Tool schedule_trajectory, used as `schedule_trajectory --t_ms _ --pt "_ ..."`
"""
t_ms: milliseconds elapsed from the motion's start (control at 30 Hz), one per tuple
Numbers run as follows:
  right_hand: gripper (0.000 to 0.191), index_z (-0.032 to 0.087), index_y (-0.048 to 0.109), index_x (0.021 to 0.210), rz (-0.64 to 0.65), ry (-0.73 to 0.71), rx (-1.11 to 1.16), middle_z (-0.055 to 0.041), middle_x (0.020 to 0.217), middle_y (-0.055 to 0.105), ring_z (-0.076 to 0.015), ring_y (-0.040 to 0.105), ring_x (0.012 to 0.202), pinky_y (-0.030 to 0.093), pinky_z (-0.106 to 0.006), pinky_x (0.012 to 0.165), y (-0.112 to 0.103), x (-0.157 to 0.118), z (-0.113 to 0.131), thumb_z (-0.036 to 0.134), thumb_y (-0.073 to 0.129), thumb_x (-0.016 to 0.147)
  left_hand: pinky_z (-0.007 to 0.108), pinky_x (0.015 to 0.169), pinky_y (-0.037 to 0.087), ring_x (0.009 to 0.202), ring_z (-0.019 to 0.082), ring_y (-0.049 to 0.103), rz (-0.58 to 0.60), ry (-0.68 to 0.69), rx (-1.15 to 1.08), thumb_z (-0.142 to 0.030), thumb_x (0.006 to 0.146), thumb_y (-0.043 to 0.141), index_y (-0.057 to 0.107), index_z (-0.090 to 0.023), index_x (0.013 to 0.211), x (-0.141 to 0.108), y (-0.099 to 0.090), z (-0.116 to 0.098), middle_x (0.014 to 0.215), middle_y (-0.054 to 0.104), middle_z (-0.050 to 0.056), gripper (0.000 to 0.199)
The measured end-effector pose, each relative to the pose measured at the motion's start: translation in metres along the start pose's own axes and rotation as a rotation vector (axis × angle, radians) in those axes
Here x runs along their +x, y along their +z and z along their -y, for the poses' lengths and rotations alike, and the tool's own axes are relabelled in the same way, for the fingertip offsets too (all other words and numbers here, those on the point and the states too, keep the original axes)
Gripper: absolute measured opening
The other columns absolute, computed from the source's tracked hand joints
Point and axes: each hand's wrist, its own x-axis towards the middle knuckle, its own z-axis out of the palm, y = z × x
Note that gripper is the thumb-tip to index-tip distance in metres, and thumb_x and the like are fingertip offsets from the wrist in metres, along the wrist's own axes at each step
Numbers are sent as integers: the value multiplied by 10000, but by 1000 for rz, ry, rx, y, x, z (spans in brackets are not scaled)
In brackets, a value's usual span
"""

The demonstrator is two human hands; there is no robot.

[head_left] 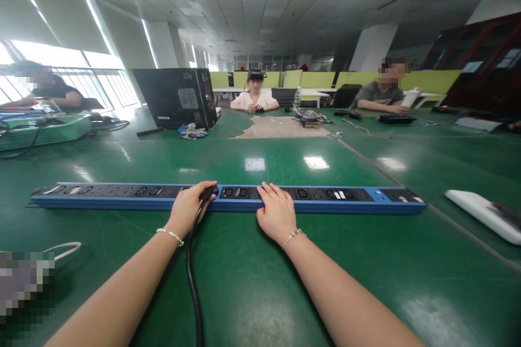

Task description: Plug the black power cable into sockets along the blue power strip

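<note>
Here, left hand [188, 209] pinching plug [209, 193], right hand [278, 212] palm-down on strip [236, 204]

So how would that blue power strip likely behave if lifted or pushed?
Probably stiff: the blue power strip runs straight end to end. It seems unlikely to roll, its boxy body lying on the green table. Lifted by one end, its length may make it awkward.

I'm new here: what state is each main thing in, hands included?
Left hand: closed around the plug
Right hand: resting on the power strip
Plug: held at the strip; whether fully inserted, unclear
Power strip: lying flat, several sockets free
Cable: loosely curved
Bottle: upright
Basket: holding cables
Gloves: crumpled
</note>
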Motion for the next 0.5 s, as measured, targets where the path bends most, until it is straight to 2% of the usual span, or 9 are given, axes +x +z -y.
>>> schedule_trajectory --t_ms 233,500 --pt "509 195 527 1244 -20 -6 -6 -18 1333 483 -174 359 1237 232 -336 1010 0 -1 0 192 429 745 324 752 493 824 211 653 -27 -32 -27 -413 811 472 583 -220 1098 -1 1 -7 949 695 52 362" --pt "507 206 530 1241 -20 8 -12 -11 1333 484 -169 356 1242 225 -333 1019 0 -1 1 189 436 743 337 802 477 900 220 638 -43 22 38 -444 815 464 587 -240 1089 -1 -1 -5 1011 684 51 363"
